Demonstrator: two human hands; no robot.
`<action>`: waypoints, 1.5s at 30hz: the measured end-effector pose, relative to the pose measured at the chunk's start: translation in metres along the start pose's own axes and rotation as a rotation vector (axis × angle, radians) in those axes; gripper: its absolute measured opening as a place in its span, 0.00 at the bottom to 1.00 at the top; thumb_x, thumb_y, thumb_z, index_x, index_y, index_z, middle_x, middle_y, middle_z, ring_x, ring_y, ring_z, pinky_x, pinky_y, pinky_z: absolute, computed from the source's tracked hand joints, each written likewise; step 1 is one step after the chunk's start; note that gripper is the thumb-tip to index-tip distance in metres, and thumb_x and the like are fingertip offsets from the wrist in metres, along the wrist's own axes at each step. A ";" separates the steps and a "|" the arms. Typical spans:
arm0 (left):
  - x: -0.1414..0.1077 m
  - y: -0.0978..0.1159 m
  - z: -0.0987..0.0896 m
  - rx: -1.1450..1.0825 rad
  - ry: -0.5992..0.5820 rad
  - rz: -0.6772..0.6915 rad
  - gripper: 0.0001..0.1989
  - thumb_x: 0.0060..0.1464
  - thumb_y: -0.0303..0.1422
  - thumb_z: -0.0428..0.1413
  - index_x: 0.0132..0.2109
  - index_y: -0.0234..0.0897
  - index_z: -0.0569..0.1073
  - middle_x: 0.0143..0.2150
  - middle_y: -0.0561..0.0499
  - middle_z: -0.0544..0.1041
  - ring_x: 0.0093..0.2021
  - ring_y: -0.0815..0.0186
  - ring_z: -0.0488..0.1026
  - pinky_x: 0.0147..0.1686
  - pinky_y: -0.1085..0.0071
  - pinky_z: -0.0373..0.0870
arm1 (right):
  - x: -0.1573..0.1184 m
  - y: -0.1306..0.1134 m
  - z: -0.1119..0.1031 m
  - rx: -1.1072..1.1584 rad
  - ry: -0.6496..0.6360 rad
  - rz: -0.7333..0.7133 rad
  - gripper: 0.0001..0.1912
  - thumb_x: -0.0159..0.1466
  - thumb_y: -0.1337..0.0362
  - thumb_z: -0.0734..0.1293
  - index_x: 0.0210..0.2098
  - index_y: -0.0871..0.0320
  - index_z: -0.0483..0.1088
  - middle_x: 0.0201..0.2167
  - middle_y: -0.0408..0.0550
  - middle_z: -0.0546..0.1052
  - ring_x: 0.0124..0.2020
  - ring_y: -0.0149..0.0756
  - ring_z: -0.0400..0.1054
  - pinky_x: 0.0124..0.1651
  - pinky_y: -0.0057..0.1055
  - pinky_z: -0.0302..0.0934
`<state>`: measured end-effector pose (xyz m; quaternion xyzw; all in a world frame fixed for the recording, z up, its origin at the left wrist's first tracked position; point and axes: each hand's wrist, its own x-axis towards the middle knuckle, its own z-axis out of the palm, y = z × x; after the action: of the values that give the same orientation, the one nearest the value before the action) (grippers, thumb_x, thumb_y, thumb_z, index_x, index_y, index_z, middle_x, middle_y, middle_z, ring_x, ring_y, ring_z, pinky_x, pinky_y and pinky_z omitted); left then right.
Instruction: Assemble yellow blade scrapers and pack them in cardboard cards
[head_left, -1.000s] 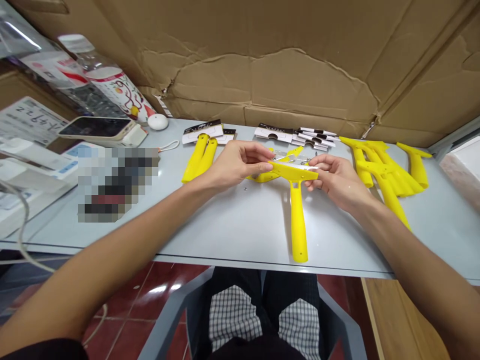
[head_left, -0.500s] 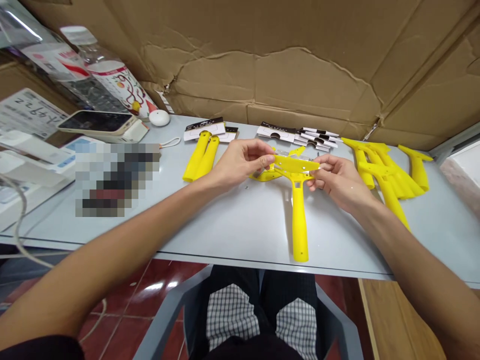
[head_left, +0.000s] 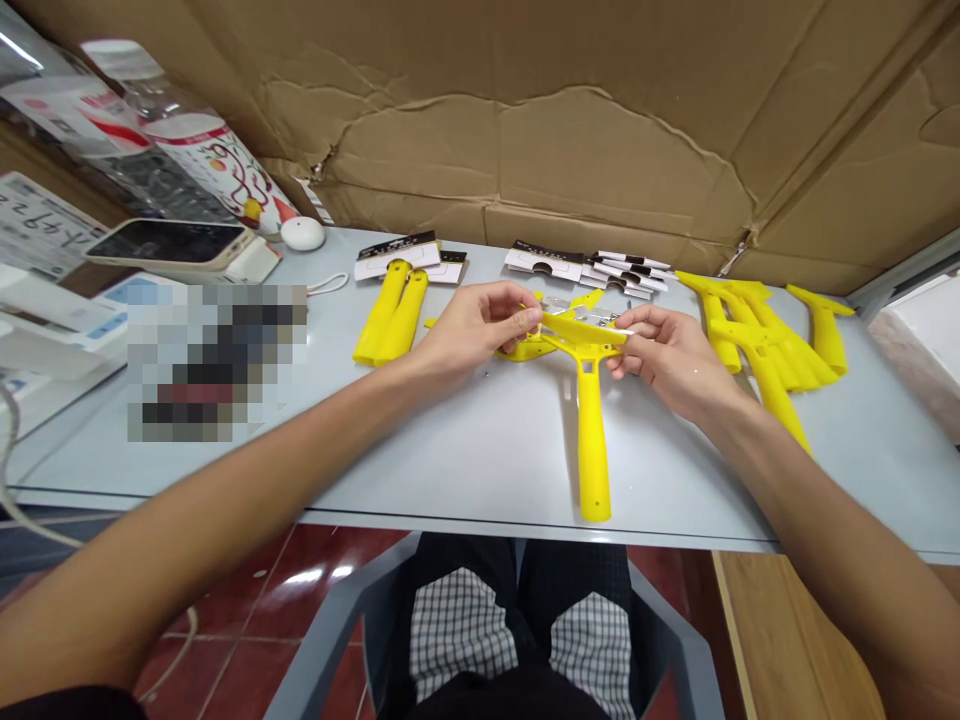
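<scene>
A yellow plastic strip [head_left: 583,329] is held level between both hands. My left hand [head_left: 491,322] pinches its left end with thumb and fingers. Around the right end my right hand [head_left: 664,352] is closed. Just below the strip, a yellow handle [head_left: 594,440] with a wide head points toward the table's front edge; the strip partly covers its head. Other yellow parts [head_left: 529,350] and clear or metallic pieces [head_left: 555,304] lie behind, partly hidden by my fingers.
Two yellow handles [head_left: 390,315] and black-and-white cards [head_left: 544,262] lie behind. More yellow handles [head_left: 780,335] are piled at right. At left are a phone [head_left: 169,243], a bottle [head_left: 217,150] and a white round object [head_left: 303,233]. Cardboard [head_left: 600,150] stands behind the table [head_left: 450,450].
The view has shifted slightly to the right. The yellow strip has tilted so that its face looks narrower. Both hands keep their hold on it.
</scene>
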<state>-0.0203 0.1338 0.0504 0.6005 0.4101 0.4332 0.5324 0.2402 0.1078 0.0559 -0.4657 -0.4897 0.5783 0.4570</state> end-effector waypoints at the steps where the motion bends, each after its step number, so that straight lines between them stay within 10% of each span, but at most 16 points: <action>1: -0.001 0.001 0.001 0.031 0.002 0.000 0.17 0.53 0.46 0.74 0.36 0.39 0.79 0.28 0.53 0.77 0.25 0.70 0.69 0.26 0.69 0.65 | 0.000 0.000 0.000 -0.001 -0.001 0.001 0.16 0.51 0.70 0.79 0.37 0.56 0.74 0.26 0.42 0.81 0.25 0.34 0.78 0.32 0.31 0.75; 11: -0.003 0.003 0.005 -0.220 0.018 -0.092 0.17 0.49 0.41 0.77 0.35 0.36 0.80 0.28 0.51 0.77 0.28 0.69 0.73 0.26 0.71 0.69 | 0.000 0.000 0.001 0.002 0.012 0.002 0.17 0.52 0.67 0.81 0.37 0.56 0.74 0.29 0.44 0.82 0.25 0.34 0.78 0.32 0.31 0.76; 24: -0.012 0.017 0.016 0.062 0.126 -0.122 0.08 0.53 0.34 0.72 0.32 0.37 0.82 0.28 0.50 0.81 0.23 0.71 0.71 0.25 0.72 0.71 | 0.000 0.000 0.000 0.016 -0.014 -0.026 0.18 0.49 0.66 0.83 0.33 0.57 0.74 0.30 0.46 0.84 0.24 0.33 0.78 0.31 0.31 0.76; 35: -0.013 0.012 0.020 -0.088 0.155 -0.159 0.08 0.52 0.31 0.73 0.34 0.34 0.82 0.57 0.40 0.85 0.39 0.64 0.84 0.41 0.68 0.83 | 0.001 0.001 -0.001 0.021 -0.005 -0.024 0.19 0.47 0.64 0.86 0.33 0.57 0.76 0.31 0.47 0.85 0.24 0.34 0.78 0.31 0.31 0.77; 45: -0.012 0.013 0.021 -0.133 0.155 -0.247 0.05 0.55 0.26 0.71 0.33 0.33 0.82 0.35 0.44 0.86 0.36 0.61 0.85 0.48 0.60 0.82 | 0.000 0.000 0.001 0.037 -0.025 -0.001 0.20 0.47 0.63 0.87 0.36 0.58 0.79 0.32 0.49 0.85 0.26 0.34 0.79 0.32 0.30 0.77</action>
<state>-0.0032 0.1146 0.0616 0.4738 0.4911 0.4359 0.5868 0.2390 0.1074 0.0563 -0.4499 -0.4849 0.5926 0.4597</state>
